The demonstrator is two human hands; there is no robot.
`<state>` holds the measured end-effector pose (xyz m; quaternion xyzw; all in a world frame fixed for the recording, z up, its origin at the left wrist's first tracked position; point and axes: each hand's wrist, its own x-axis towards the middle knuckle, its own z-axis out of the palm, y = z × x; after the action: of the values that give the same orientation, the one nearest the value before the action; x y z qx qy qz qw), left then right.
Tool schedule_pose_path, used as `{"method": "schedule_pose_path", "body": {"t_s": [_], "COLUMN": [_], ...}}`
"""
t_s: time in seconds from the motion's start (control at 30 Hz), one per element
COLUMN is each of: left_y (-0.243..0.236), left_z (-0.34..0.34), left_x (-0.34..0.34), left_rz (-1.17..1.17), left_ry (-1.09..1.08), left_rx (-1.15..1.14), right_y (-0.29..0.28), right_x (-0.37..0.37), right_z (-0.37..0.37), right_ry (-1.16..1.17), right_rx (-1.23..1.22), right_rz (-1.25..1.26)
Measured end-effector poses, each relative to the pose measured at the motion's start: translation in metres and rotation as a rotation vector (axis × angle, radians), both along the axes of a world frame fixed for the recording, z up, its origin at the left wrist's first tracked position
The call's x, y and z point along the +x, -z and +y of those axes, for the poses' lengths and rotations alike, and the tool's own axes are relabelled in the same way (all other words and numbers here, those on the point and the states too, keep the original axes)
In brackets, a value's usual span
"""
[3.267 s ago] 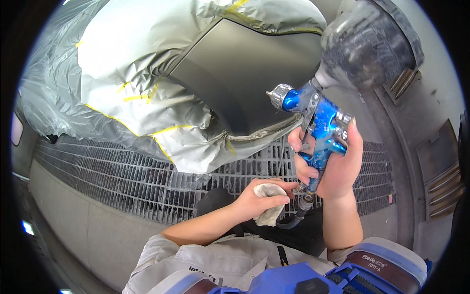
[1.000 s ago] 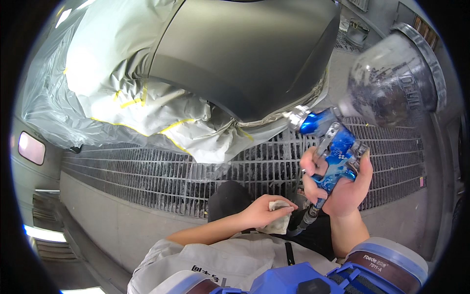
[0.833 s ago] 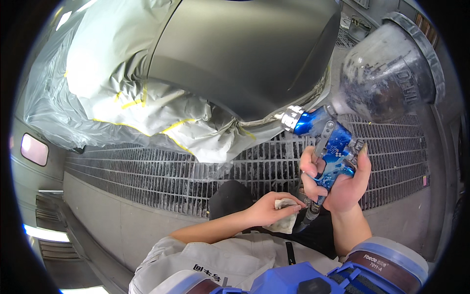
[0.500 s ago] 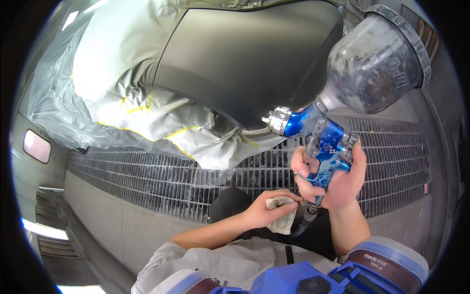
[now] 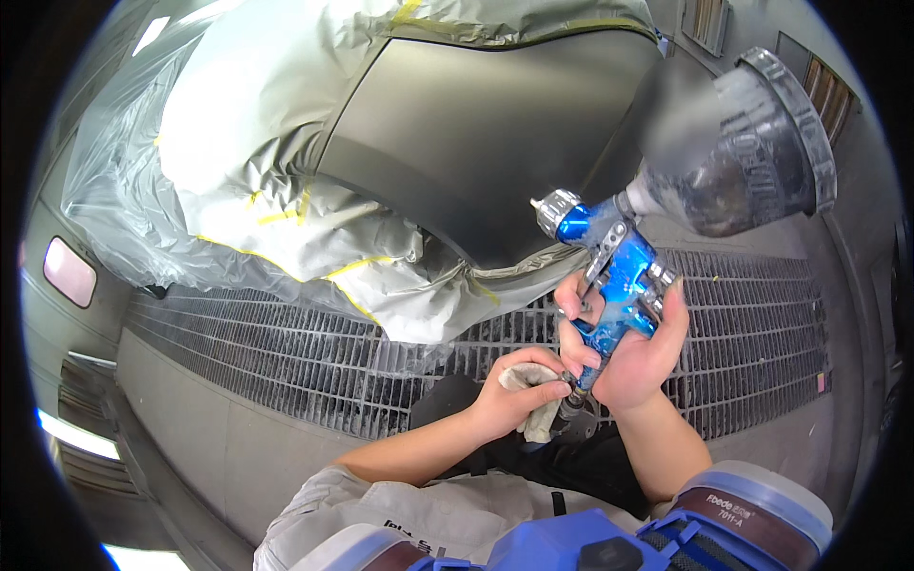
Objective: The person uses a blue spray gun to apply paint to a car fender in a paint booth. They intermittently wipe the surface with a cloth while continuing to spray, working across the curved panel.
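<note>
My right hand [image 5: 636,369] is wrapped round the handle of a blue spray gun [image 5: 624,271], fingers at its trigger. The nozzle points up and left toward a dark, matt car body panel [image 5: 486,133]. Above the gun, a paint-smeared cup [image 5: 762,162] tilts to the upper right; part of it is blurred. My left hand [image 5: 503,407] holds a crumpled off-white cloth [image 5: 541,425], its thumb and fingers at the air fitting [image 5: 573,403] under the gun's handle. The hose below the fitting is mostly hidden.
Pale masking sheet [image 5: 228,124] with yellow tape and clear plastic film [image 5: 114,181] surround the panel. Beneath lies a metal floor grating [image 5: 752,333]. A grey wall with a small window [image 5: 69,272] stands at left. A blue respirator [image 5: 571,547] covers part of the lower edge.
The spray gun has come down and slightly left in the picture. My left hand, with the cloth, has moved up to the fitting under its handle. The view has shifted a little.
</note>
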<state>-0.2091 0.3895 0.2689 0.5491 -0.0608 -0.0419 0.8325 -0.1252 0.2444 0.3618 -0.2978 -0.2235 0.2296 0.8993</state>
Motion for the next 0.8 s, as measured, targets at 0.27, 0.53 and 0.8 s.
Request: {"method": "schedule_pose_path", "body": {"t_s": [0.27, 0.53, 0.8], "left_y": [0.061, 0.245, 0.295], "left_z": [0.024, 0.144, 0.187], "left_x": [0.009, -0.014, -0.036], "left_rz": [0.002, 0.726, 0.673], "left_ry": [0.132, -0.494, -0.32], "left_rx": [0.266, 0.563, 1.317], "right_y": [0.017, 0.013, 0.019], "right_x": [-0.002, 0.005, 0.006], "right_z": [-0.018, -0.02, -0.008], "right_ry": [0.056, 0.033, 0.044], "right_rx": [-0.115, -0.092, -0.04], "right_rz": [-0.023, -0.046, -0.025]}}
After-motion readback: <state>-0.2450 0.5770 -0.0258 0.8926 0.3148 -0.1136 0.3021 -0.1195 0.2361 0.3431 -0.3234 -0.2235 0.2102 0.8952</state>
